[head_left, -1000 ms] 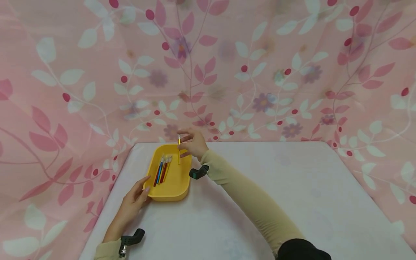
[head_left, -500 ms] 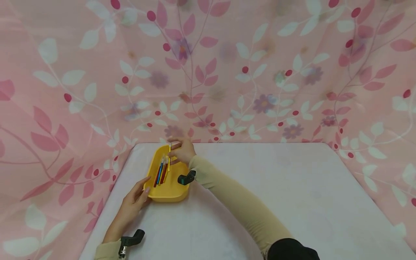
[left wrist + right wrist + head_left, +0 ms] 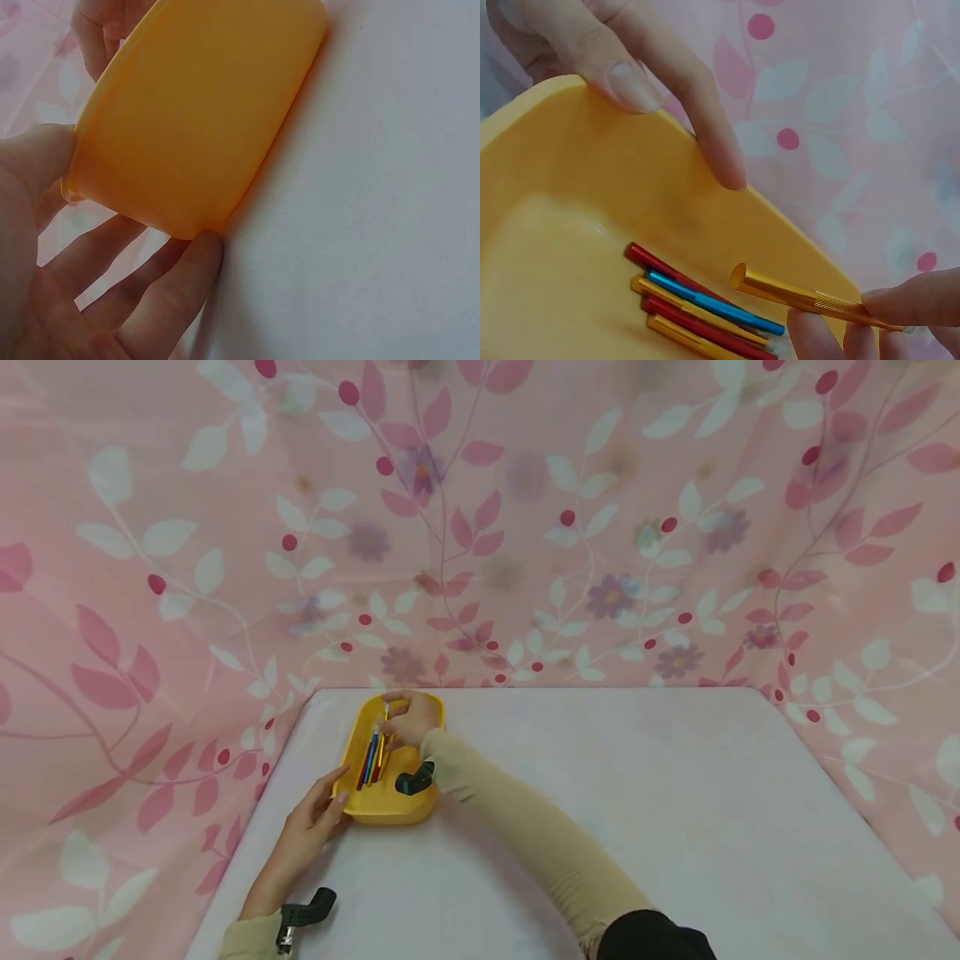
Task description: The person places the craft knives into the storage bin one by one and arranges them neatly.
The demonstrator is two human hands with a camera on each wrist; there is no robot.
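A yellow tray [image 3: 393,814] stands at the left of the table. My left hand [image 3: 306,828] grips its near left corner, with thumb and fingers against the rim and outer wall [image 3: 195,120]. Over the tray's far part, my right hand [image 3: 414,720] pinches a slim gold metal handle [image 3: 795,294] with a knurled grip by its paler-tipped end. That handle hangs beside several similar ones lying side by side in the tray, including a blue handle [image 3: 712,301], a red handle [image 3: 656,261] and a gold handle [image 3: 682,339]. The pale tips of the lying row are mostly hidden behind my right fingers.
The white-covered table [image 3: 637,793] extends to the right of the tray. A pink floral cloth [image 3: 525,527] hangs behind the table and along its sides. Black wrist cameras, such as the one on my right wrist [image 3: 415,779], project beside the hands.
My right hand has moved left and lower over the tray, bringing the gold handle close to the lying row. My left hand has kept its place on the tray's corner.
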